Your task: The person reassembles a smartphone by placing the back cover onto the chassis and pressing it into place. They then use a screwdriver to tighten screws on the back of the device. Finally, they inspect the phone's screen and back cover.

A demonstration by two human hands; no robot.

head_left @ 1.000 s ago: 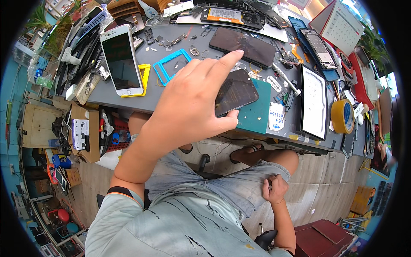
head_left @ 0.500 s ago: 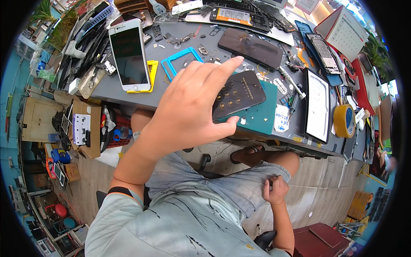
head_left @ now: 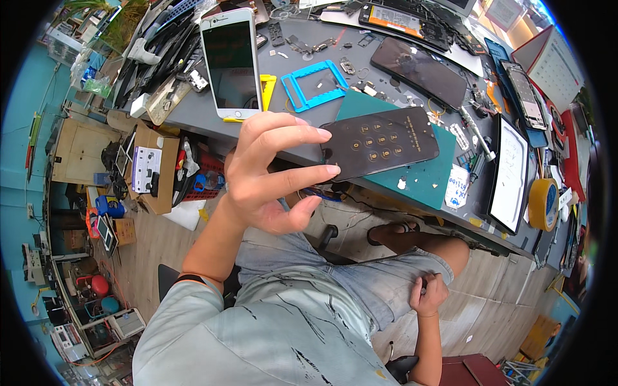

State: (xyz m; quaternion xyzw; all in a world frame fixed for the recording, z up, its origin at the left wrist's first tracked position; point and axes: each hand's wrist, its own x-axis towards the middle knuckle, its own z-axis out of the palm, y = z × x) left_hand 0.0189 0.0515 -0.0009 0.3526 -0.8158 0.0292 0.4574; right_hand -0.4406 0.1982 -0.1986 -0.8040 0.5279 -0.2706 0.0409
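Observation:
A black phone screen (head_left: pixel 386 143) with a lit round-key number pad lies partly on a green mat (head_left: pixel 432 182) near the desk's front edge. My left hand (head_left: pixel 273 177) is at the screen's left end with fingers apart. Two fingertips overlap that end; whether they press on it I cannot tell. The thumb is below, away from the screen. My right hand (head_left: pixel 430 294) rests on my right thigh, its fingers curled in; anything inside is hidden. A white phone (head_left: pixel 233 71) stands tilted on a yellow holder (head_left: pixel 267 92) left of the mat.
A blue frame (head_left: pixel 313 87), a dark phone (head_left: pixel 418 72) and small parts lie behind the mat. To the right are a white-lined tray (head_left: pixel 508 177), a yellow tape roll (head_left: pixel 544 204) and a calendar (head_left: pixel 547 67). An open carton (head_left: pixel 151 167) stands left below the desk.
My left hand has drawn back leftward off the screen, uncovering the number pad. The whole view has shifted, while the screen keeps its place on the mat. My right hand stays on the thigh.

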